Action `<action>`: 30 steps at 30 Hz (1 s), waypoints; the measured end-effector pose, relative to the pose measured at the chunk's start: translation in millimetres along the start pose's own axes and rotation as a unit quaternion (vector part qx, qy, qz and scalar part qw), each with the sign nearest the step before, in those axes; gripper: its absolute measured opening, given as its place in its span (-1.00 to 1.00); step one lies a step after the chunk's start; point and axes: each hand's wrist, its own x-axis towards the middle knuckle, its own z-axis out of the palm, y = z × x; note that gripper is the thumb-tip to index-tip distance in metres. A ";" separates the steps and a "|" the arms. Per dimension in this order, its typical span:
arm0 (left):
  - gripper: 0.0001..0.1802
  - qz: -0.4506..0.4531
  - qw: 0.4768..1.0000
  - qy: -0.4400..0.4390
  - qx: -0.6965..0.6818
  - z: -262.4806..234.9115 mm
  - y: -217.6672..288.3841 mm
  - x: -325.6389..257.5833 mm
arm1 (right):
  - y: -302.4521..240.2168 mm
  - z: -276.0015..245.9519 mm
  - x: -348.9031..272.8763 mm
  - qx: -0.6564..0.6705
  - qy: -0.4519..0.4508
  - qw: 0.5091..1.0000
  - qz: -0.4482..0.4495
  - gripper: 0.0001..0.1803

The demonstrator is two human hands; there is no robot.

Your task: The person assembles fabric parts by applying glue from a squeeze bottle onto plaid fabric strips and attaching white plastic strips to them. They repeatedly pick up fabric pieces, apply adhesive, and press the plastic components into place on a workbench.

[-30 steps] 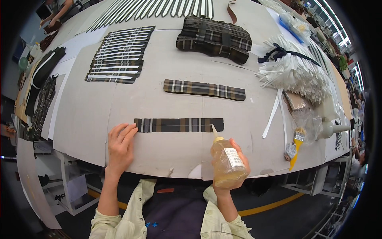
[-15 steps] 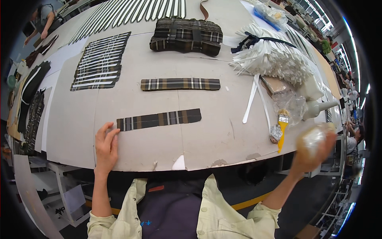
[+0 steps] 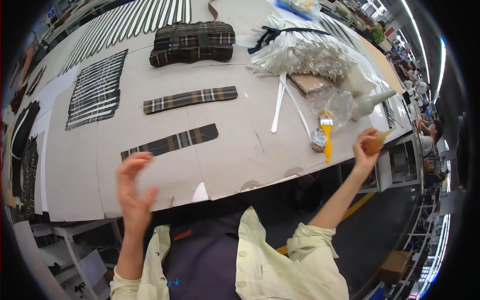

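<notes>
A yellow brush (image 3: 326, 134) lies beside a white strip bundle (image 3: 302, 50).

The strip (image 3: 170, 142) is woven plaid cloth, matt; the surface (image 3: 235, 145) is dull grey card, scuffed at its edge. The bottle (image 3: 376, 141) is translucent amber plastic, and the brush (image 3: 326, 131) has a glossy yellow handle.

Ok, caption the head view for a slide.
Right hand holds a glue bottle off the table's edge; left hand lifted near a plaid strip.

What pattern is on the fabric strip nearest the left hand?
A dark plaid: the fabric strip is black-brown with lighter tan and white crossing bands, shown in the head view, beside the left hand.
</notes>
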 end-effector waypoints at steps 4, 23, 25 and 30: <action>-0.12 -0.037 0.906 -0.316 -0.280 81.1 83.5 13.3 | -16.5 -56.5 10.6 0.075 0.068 0.994 -0.044 -0.56; -0.65 -0.005 0.922 -0.180 -0.343 107.8 113.1 8.2 | 178.5 -65.8 60.2 -0.956 -0.145 0.239 -0.086 -0.71; -0.57 0.023 0.920 -0.175 -0.350 101.7 106.0 0.8 | 174.1 -86.2 101.7 -0.962 -0.170 0.195 -0.091 -0.70; -0.40 0.175 0.911 -0.307 -0.211 62.9 92.1 40.3 | 160.5 -115.7 145.4 -0.977 -0.179 0.094 -0.069 -0.71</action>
